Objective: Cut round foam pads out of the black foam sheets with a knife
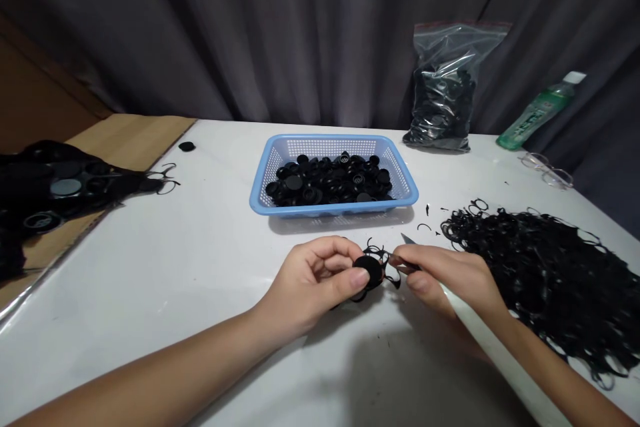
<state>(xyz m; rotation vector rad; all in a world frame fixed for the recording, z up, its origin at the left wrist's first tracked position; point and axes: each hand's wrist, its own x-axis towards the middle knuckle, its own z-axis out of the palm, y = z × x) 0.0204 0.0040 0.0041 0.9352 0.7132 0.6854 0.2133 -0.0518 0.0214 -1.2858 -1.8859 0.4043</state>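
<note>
Before the blue basket, my left hand (320, 280) pinches a round black disc (369, 271) between thumb and fingers. Thin curled black scraps (393, 273) hang from its right side. My right hand (450, 273) is closed close beside it, gripping a thin pointed blade (407, 239) whose grey tip shows above the fingers. A long whitish strip (493, 347) runs back from this hand along the forearm; I cannot tell whether it belongs to the blade. The blue basket (333, 209) holds many round black pieces (325, 177).
A heap of black ring-like scraps (550, 280) lies at right. Behind stand a zip bag of black pieces (443, 103) and a tilted green bottle (540, 113), near glasses (547, 170). At left are a black sheet with discs (65, 180), cardboard (145, 137) and a loose disc (187, 146).
</note>
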